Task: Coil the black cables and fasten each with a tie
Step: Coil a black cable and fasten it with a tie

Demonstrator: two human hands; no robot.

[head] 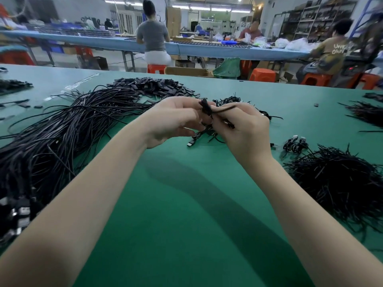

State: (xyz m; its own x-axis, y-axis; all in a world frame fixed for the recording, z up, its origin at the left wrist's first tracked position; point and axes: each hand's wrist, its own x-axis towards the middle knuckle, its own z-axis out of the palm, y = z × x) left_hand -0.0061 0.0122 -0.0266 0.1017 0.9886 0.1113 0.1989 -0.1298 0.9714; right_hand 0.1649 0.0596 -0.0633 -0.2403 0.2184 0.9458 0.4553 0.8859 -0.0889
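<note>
Coiled cable (207, 131): one, black, thin, held above the green table (186, 204) between both hands; a plug end hangs below.
Tie (219, 110): one, black, wrapped at the coil's top, its tail gripped.
Left hand (176, 123): closed on the coil.
Right hand (246, 129): pinched on the tie.
Loose cables (62, 137): one large heap, left of the left hand.
Ties heap (342, 183): one, right of the right hand.
Finished coils (295, 145): count unclear, between them.

Long blue workbench (107, 41), orange stools (262, 74), metal shelving (306, 19), ceiling strip lights (211, 7)
</note>
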